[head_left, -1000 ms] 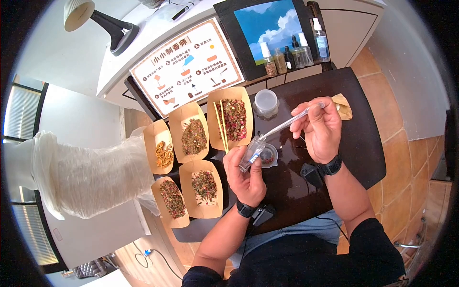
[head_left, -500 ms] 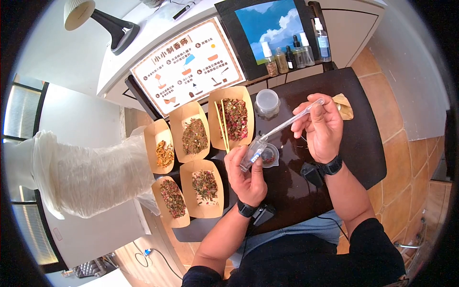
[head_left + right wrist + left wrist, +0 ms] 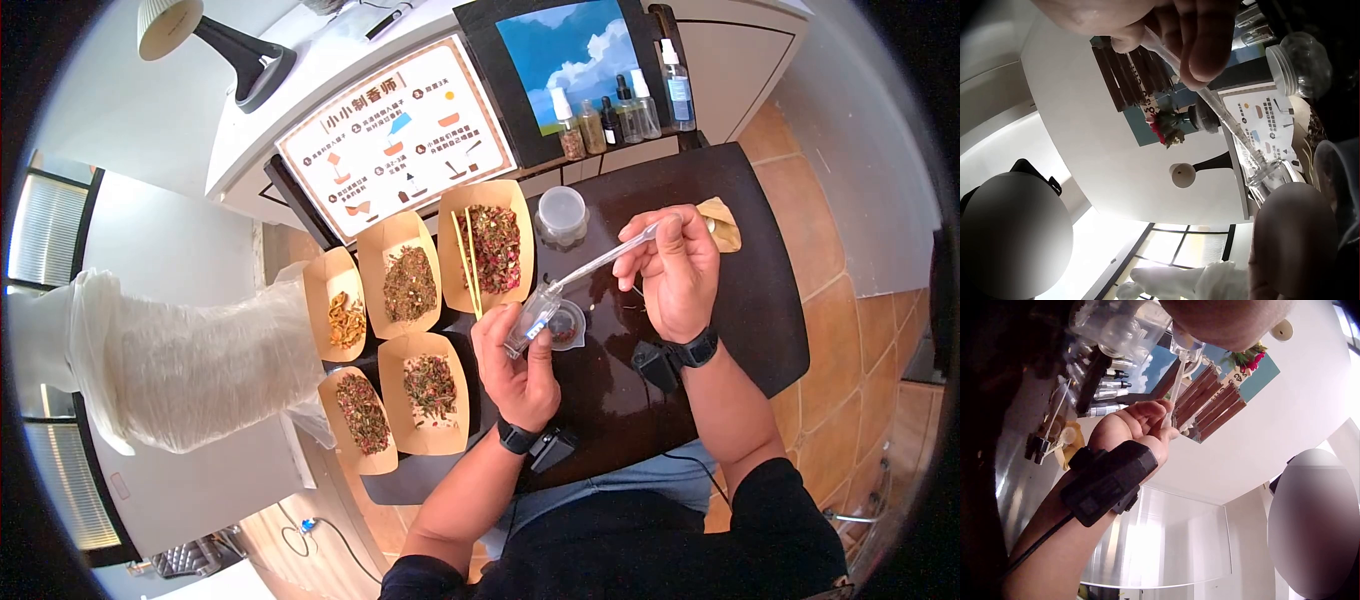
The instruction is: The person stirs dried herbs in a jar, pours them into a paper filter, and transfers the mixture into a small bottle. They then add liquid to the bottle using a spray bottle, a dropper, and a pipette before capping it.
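My left hand [image 3: 515, 375] holds a small clear bottle [image 3: 527, 328] with a blue-and-white label, tilted with its mouth toward the upper right. In my right hand [image 3: 678, 275], thumb and fingers pinch the bulb end of a clear plastic pipette [image 3: 603, 260]. The slim tip of the pipette [image 3: 1230, 122] slants down into the mouth of the bottle [image 3: 1270, 177], as the right wrist view shows. Just beyond the left fingers, a clear plastic cup [image 3: 579, 342] with dark bits inside stands on the dark table [image 3: 630, 420].
Paper trays [image 3: 440, 447] of dried petals and herbs stand on the left, with yellow sticks [image 3: 463, 250] across one. A clear lidded jar [image 3: 561, 210] is behind the cup. Spray and dropper bottles [image 3: 612, 122] line the back beside a printed sheet [image 3: 395, 135]. A brown paper piece [image 3: 722, 226] lies right.
My right thumb and fingers have closed further over the pipette's bulb end, so less of it shows. Bottle and left hand keep nearly the same place.
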Motion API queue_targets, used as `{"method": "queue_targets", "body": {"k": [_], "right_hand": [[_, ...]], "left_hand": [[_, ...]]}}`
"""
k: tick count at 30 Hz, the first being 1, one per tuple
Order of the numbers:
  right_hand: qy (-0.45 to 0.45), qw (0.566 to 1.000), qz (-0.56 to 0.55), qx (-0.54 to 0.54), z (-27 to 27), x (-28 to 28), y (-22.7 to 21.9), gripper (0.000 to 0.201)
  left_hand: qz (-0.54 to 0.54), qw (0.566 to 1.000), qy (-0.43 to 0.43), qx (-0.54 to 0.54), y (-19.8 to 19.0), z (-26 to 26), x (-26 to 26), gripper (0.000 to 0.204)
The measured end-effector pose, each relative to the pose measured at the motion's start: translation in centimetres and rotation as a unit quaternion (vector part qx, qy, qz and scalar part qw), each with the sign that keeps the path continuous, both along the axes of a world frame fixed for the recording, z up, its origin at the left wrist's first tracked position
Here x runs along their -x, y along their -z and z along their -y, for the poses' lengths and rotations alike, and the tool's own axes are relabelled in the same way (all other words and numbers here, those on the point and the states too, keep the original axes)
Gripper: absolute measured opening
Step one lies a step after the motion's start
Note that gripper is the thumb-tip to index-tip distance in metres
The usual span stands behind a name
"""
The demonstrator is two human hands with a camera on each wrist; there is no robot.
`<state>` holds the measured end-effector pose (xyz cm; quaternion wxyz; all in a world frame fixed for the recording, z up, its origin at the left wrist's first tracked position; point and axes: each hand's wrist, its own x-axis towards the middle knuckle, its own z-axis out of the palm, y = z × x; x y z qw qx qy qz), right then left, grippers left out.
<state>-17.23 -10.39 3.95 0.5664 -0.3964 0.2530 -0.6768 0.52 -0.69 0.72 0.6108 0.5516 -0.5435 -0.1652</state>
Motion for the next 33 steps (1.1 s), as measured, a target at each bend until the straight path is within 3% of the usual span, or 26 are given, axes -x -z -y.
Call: {"method": "queue_targets", "body": {"k": [33], "right_hand": [[-0.011,1.0,-0.022,-0.018,-0.4,-0.1,-0.7,0.027]], "left_hand": [[0.002,1.0,0.011,-0.027,-0.5,-0.4,0.0,0.036]]}}
